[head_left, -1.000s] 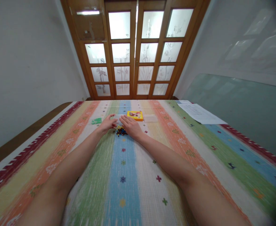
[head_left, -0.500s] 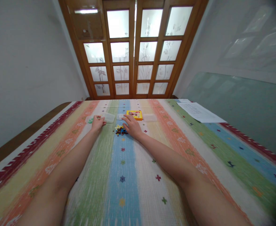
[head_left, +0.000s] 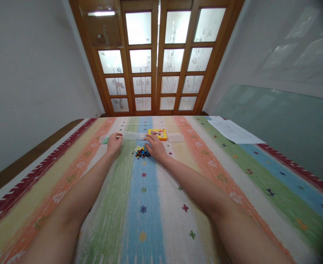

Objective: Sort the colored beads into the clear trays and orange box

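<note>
My left hand [head_left: 114,143] hovers at a clear plastic container [head_left: 130,136], just left of it, with fingers loosely bent and apart and nothing visible in them. Left of that hand, another clear container [head_left: 101,139] holds small green pieces [head_left: 105,140]. My right hand [head_left: 155,147] has its fingers stretched to the left, over the right edge of a pile of small blue, brown and yellow pieces [head_left: 141,152]. Its fingertips are by a small clear container [head_left: 141,136]; whether they touch it I cannot tell. Behind the hand lies a yellow box [head_left: 161,135].
Another clear container [head_left: 175,138] stands right of the yellow box. White printed sheets [head_left: 234,131] lie at the far right. A striped tablecloth [head_left: 143,223] covers the table. Wooden doors with glass panes [head_left: 156,58] stand beyond it.
The clear container by my left hand has shifted right and now lies straighter, up to the small one. My left fingers have come off its edge. My right hand has barely moved.
</note>
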The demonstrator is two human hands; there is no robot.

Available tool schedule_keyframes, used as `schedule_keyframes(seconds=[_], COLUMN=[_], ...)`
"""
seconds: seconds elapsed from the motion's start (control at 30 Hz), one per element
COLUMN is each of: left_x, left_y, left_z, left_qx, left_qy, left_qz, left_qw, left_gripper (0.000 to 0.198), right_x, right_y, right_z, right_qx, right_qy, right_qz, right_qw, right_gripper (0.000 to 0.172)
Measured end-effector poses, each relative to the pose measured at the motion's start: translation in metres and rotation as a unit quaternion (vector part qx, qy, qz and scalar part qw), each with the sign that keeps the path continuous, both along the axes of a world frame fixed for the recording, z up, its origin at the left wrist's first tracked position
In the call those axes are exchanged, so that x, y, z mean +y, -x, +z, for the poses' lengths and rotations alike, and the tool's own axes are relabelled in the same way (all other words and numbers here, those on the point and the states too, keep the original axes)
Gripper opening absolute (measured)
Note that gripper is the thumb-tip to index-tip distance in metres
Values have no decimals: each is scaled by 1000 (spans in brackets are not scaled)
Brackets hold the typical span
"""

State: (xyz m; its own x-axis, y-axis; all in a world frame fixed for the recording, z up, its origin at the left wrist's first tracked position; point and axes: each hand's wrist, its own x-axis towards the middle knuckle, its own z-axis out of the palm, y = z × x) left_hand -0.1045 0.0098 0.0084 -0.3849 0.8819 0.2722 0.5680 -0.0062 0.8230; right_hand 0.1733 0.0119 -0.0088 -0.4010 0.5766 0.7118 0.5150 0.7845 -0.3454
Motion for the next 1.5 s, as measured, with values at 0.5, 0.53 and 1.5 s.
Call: schedule_keyframes(seconds=[0.5, 0.53, 1.5], left_x=[11, 10, -35], left_y=[113, 113, -82], left_z=[-26, -25, 11], left_qx=[248, 244, -24], left_qy=[62, 66, -140], left_qz=[33, 39, -205], left_qw=[966, 967, 968], left_gripper=[53, 53, 45], right_x=[2, 2, -1], right_y=[1, 2, -3], right_z=[-5, -6, 7], right_qx=[-19, -21, -47], right_qy=[20, 22, -29], right_qz=[2, 2, 16], right_qw=[1000, 1000, 998], right_gripper=[26, 26, 34])
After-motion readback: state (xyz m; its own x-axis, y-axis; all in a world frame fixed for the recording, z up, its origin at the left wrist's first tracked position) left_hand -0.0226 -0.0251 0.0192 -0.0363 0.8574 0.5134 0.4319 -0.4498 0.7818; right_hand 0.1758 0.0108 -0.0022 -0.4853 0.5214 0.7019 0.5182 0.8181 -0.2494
